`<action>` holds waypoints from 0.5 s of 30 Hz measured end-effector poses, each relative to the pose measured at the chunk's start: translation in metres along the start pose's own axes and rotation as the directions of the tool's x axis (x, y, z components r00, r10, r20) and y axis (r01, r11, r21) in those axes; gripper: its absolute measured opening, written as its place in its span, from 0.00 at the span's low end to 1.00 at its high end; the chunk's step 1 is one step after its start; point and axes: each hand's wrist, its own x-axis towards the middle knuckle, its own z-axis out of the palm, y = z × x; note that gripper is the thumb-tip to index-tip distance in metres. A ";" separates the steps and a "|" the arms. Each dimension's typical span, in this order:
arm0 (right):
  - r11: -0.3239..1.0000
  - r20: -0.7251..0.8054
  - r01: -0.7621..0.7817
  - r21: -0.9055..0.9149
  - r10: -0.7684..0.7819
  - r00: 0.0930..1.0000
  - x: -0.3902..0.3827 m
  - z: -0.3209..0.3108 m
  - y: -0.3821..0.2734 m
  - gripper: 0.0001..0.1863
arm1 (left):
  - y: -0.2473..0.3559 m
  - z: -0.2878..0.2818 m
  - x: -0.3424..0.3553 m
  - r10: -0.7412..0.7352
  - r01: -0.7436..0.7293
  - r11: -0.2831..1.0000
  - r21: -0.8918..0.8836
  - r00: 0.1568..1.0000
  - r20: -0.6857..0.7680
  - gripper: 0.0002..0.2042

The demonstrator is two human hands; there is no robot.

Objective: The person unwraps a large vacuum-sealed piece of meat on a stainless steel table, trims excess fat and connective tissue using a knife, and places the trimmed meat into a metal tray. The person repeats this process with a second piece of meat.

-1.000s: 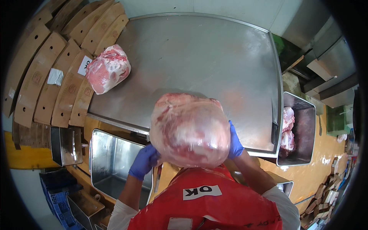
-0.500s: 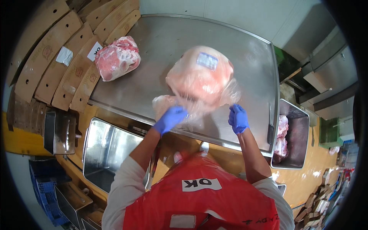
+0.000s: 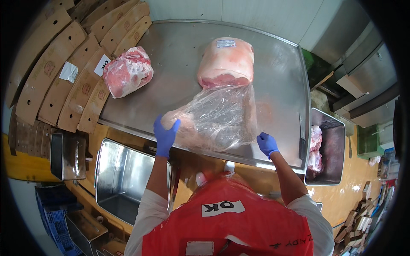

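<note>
1. Presently, a large meat piece (image 3: 225, 62) sits toward the back of the counter (image 3: 282, 85), clear wrap (image 3: 226, 115) spread from its near end.
2. The left hand (image 3: 165, 134), thumb spread wide, touches the wrap's left side.
3. The right hand (image 3: 267, 144), well apart, is curled closed beside the wrap; whether it pinches any, I cannot tell.
4. A second meat piece (image 3: 128, 72) lies left, near cardboard (image 3: 92, 96).

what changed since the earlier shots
The left hand and right hand let go of the labelled meat joint, which moved away onto the steel table; plastic film now spreads toward the near edge, hands at its sides. The other meat joint stayed at left.
</note>
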 end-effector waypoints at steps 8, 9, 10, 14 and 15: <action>0.984 -0.117 0.117 0.134 -0.101 0.988 0.081 -0.009 -0.054 0.49 | 0.030 0.120 0.028 -0.228 0.275 0.952 -0.133 0.929 0.292 0.64; 0.977 -0.103 0.049 0.206 -0.028 0.994 0.102 -0.007 -0.049 0.53 | 0.049 0.127 0.028 -0.225 0.309 0.930 -0.200 0.907 0.355 0.64; 0.959 -0.119 0.001 0.284 0.034 0.992 0.129 -0.001 -0.038 0.54 | 0.069 0.135 0.031 -0.214 0.341 0.902 -0.263 0.885 0.414 0.64; 0.900 -0.176 -0.113 0.422 0.203 0.963 0.229 0.013 -0.018 0.56 | 0.113 0.175 0.052 -0.210 0.178 0.975 0.135 0.938 0.277 0.59; 0.900 -0.193 -0.139 0.413 0.235 0.953 0.245 0.011 -0.018 0.57 | 0.119 0.186 0.059 -0.122 0.077 0.963 0.258 0.978 0.167 0.57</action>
